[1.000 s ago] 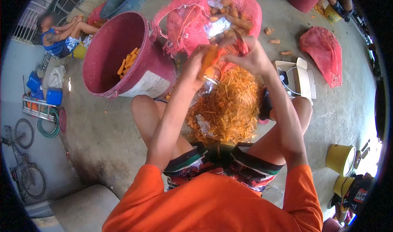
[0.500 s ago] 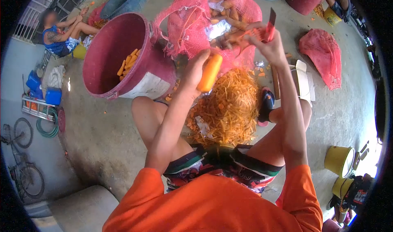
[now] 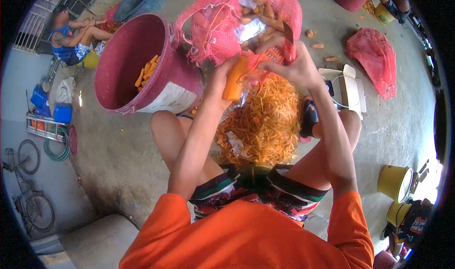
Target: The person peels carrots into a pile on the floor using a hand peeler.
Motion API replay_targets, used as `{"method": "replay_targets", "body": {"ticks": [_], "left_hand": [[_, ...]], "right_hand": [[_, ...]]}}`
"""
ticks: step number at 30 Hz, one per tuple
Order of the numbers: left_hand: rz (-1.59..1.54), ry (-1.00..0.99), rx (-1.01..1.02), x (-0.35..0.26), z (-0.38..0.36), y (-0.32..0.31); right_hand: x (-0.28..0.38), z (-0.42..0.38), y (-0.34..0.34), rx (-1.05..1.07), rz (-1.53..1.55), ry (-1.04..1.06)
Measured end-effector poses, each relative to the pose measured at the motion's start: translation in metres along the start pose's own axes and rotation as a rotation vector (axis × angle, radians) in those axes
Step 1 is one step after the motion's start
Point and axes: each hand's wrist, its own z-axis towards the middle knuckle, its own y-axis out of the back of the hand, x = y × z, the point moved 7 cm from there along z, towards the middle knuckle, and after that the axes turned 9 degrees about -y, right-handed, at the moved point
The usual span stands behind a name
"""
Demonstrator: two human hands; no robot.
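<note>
Shift since half a second ago: right hand (image 3: 298, 69) and red slotted peeler (image 3: 272, 55) have swung down and inward, from well apart to close beside the carrot (image 3: 234, 81).
Bicycle: black bicycle (image 3: 30, 184) at the far left edge, near a coiled green hose (image 3: 50, 151) and a blue jug (image 3: 62, 112).
Seated neighbour: another person (image 3: 60, 39) in a blue top sits on a yellow bucket, knees drawn up.
Crimson tub: big round tub (image 3: 189, 74), white patch on its wall; finished orange carrots (image 3: 147, 73) lie together inside.
Left hand: left hand (image 3: 220, 84) is clamped around the carrot, which is held above the floor between the tub and the peel heap.
Peel heap: orange shavings (image 3: 265, 122) piled on the floor between the wearer's legs, mixed with scraps of crumpled paper.
Mesh sack: gaping pink sack (image 3: 213, 36) beyond the hands, full of duller carrots (image 3: 269, 10).
Right-hand grip: fingers are closed on the peeler; a dark blade (image 3: 288, 33) stands up from the same fist. Whether the peeler's edge touches the carrot, I cannot tell.
Cardboard box: white box (image 3: 350, 88) on the concrete beside the right knee.
Second sack: flattened pink sack (image 3: 374, 60) beyond the box.
Bucket: yellow bucket (image 3: 391, 182) at far right.
</note>
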Motion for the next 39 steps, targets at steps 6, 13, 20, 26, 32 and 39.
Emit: {"method": "replay_targets", "body": {"ticks": [6,13,20,26,32,39], "left_hand": [[-0.17,-0.014,-0.062,0.007,-0.003,-0.015],[-0.184,0.062,0.136,0.011,0.0,-0.011],[-0.166,0.055,0.098,0.016,-0.008,-0.01],[-0.09,-0.04,0.058,0.013,-0.007,-0.013],[-0.153,0.054,0.068,0.007,-0.009,-0.013],[-0.255,0.02,0.019,0.001,-0.007,-0.003]], "right_hand": [[0.005,-0.007,-0.017,0.073,-0.126,0.025],[-0.037,0.007,0.035,-0.182,-0.096,-0.19],[-0.035,0.007,0.043,-0.18,-0.102,-0.256],[0.004,-0.006,-0.01,0.059,-0.26,0.035],[-0.011,0.006,0.025,-0.133,-0.122,0.006],[0.001,-0.005,0.027,-0.115,0.004,-0.097]]}}
